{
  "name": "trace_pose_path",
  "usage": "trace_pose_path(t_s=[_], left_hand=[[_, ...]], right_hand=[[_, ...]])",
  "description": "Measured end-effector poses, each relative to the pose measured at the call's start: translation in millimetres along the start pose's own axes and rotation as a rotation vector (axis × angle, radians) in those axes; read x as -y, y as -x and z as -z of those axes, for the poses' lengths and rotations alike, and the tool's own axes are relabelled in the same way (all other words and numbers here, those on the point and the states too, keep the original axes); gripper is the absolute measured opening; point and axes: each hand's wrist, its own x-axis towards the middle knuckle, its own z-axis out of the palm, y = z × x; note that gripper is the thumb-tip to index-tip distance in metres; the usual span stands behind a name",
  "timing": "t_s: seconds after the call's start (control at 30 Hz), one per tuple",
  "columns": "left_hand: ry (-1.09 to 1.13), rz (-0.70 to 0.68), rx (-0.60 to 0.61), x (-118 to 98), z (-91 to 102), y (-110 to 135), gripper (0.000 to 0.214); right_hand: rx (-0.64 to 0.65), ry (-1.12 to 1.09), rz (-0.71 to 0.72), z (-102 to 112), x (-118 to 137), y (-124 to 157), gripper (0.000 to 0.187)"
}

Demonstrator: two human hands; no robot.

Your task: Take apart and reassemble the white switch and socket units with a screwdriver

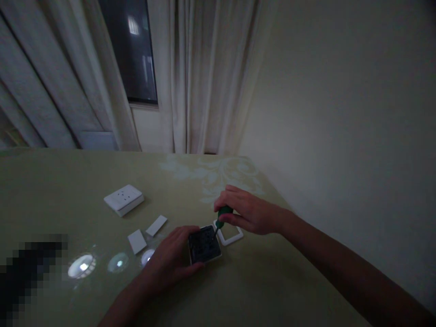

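My left hand (170,261) grips a square dark switch module (203,245) by its left edge and holds it on the table. My right hand (247,210) is closed round a green-handled screwdriver (221,217), whose tip points down into the module's upper right corner. A white square frame (230,235) lies flat on the table just right of the module, under my right hand.
A white wall socket (123,199) lies further back on the left. Two small white cover plates (136,240) (156,225) rest between it and my left hand. The table's right edge runs close along a bare wall. Curtains and a dark window stand behind.
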Motion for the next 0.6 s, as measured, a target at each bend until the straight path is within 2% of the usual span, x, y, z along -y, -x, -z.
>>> trace_pose_path(t_s=[0.17, 0.33, 0.4, 0.5, 0.53, 0.6], left_hand=[[0.050, 0.021, 0.014, 3, 4.1, -1, 0.068], [0.064, 0.013, 0.023, -5, 7.5, -2, 0.067], [0.065, 0.012, 0.021, -5, 6.7, -3, 0.067], [0.072, 0.005, 0.011, -3, 4.7, -3, 0.068], [0.077, 0.002, 0.007, -3, 4.2, -3, 0.068], [0.085, -0.001, 0.002, -3, 3.7, -3, 0.069]], right_hand=[[0.072, 0.022, -0.045, 7, 3, 2, 0.031], [-0.038, 0.280, -0.323, -6, 6, 0, 0.046], [-0.051, 0.257, -0.273, -8, 9, -3, 0.044], [0.047, 0.142, -0.037, -6, 16, -6, 0.028], [0.066, 0.131, -0.019, -4, 17, -7, 0.023], [0.050, 0.174, -0.122, -3, 16, -7, 0.023]])
